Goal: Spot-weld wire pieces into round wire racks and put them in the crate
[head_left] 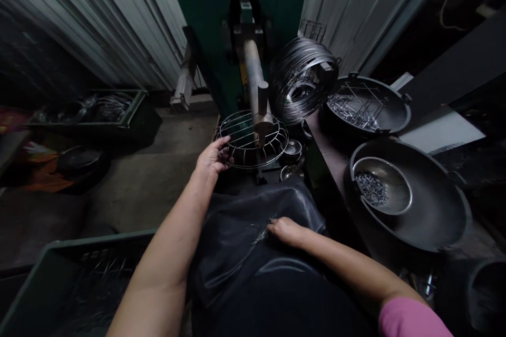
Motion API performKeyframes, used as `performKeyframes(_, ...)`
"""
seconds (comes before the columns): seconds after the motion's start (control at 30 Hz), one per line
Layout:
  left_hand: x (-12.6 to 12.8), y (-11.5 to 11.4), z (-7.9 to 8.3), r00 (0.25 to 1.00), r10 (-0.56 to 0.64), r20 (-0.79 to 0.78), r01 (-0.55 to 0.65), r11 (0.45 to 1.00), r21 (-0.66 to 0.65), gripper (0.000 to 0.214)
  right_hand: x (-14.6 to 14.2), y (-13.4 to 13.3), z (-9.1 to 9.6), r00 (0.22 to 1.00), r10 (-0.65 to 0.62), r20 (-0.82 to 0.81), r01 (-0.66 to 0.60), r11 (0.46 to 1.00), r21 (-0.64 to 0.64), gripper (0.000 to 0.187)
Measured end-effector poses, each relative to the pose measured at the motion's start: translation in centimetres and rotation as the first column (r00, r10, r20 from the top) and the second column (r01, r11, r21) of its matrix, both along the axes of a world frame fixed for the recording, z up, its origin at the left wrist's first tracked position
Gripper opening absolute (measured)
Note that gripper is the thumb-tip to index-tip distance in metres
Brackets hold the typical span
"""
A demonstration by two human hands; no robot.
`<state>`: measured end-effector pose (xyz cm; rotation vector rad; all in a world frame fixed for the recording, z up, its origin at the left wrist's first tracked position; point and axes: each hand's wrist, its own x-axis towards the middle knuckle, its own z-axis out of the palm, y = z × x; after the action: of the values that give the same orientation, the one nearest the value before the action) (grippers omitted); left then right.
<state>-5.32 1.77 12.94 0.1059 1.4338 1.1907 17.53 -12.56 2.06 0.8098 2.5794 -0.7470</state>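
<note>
A round wire basket (276, 157) with parallel bars across it sits around the lower end of the machine's metal arm (253, 66). At its left rim, my left hand (214, 156) is closed on the wire, thumb on top. My right hand (285, 230) is low over the black apron (237, 263) on my lap, its fingers pinched together at a little bunch of short wire pieces (259, 234). Some of these pieces lie on the apron just left of the fingers. The fingertips partly hide what they grip.
Right of the machine hangs a wire coil (304, 79). Beyond it stand a black pan (395, 116) of wire pieces and a large pan (438, 210) holding a metal bowl (403, 189). Green crates (51, 253) stand at left. Small metal cups (292, 148) sit behind the apron.
</note>
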Motion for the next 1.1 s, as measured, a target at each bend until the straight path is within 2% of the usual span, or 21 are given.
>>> performKeyframes(0.1,0.4,0.0,0.1,0.999,0.050,0.020,-0.050,0.999,-0.003,0.025,0.6,-0.6,-0.6,1.000,-0.002,-0.015,0.001,0.999,-0.049,0.020)
performKeyframes(0.2,1.0,-0.3,0.4,0.992,0.118,0.036,-0.119,0.992,0.038,0.029,1.1,-0.3,-1.0,0.984,-0.107,-0.145,0.098,0.993,-0.072,0.022)
performKeyframes(0.27,1.4,-0.7,0.4,0.987,0.156,0.029,-0.158,0.985,0.073,0.030,1.5,0.1,-0.9,0.966,-0.167,-0.199,0.151,0.984,-0.094,0.022)
performKeyframes(0.43,2.0,-1.6,0.2,0.979,0.206,-0.004,-0.204,0.971,0.124,0.029,2.3,0.2,-0.2,0.946,-0.248,-0.209,0.238,0.969,-0.071,0.021)
performKeyframes(0.6,2.4,-2.0,-0.1,0.967,0.256,-0.014,-0.252,0.958,0.136,0.033,2.0,-0.3,0.5,0.958,-0.211,-0.195,0.202,0.977,-0.066,0.021)
performKeyframes(0.77,2.6,-2.3,-0.6,0.954,0.299,-0.015,-0.292,0.940,0.178,0.035,1.9,-0.2,0.7,0.945,-0.283,-0.165,0.241,0.941,-0.236,0.018)
performKeyframes(0.87,2.4,-2.5,-0.8,0.954,0.298,-0.013,-0.290,0.937,0.196,0.038,2.1,0.4,0.8,0.936,-0.332,-0.121,0.273,0.897,-0.349,0.018)
performKeyframes(0.9,2.4,-2.5,-0.9,0.955,0.295,-0.015,-0.286,0.936,0.207,0.039,2.0,0.8,1.1,0.901,-0.403,-0.157,0.317,0.862,-0.395,0.015)
performKeyframes(0.93,2.3,-2.6,-1.0,0.956,0.294,-0.019,-0.283,0.933,0.223,0.041,1.9,1.3,1.5,0.834,-0.507,-0.217,0.369,0.805,-0.464,0.010)
performKeyframes(0.97,2.3,-2.6,-1.1,0.955,0.295,-0.024,-0.281,0.929,0.241,0.042,1.5,2.0,2.1,0.726,-0.624,-0.289,0.405,0.727,-0.554,0.006)
performKeyframes(1.03,2.4,-2.6,-1.2,0.952,0.304,-0.032,-0.284,0.919,0.274,0.044,0.4,3.7,3.6,0.395,-0.823,-0.407,0.382,0.551,-0.742,0.013)
performKeyframes(1.07,2.6,-2.6,-1.2,0.950,0.309,-0.032,-0.288,0.915,0.282,0.045,-0.4,4.6,4.5,0.215,-0.872,-0.439,0.331,0.488,-0.808,0.018)
performKeyframes(1.1,2.8,-2.6,-1.2,0.949,0.314,-0.028,-0.293,0.912,0.287,0.045,-1.2,5.6,5.3,0.059,-0.883,-0.465,0.284,0.461,-0.840,0.021)
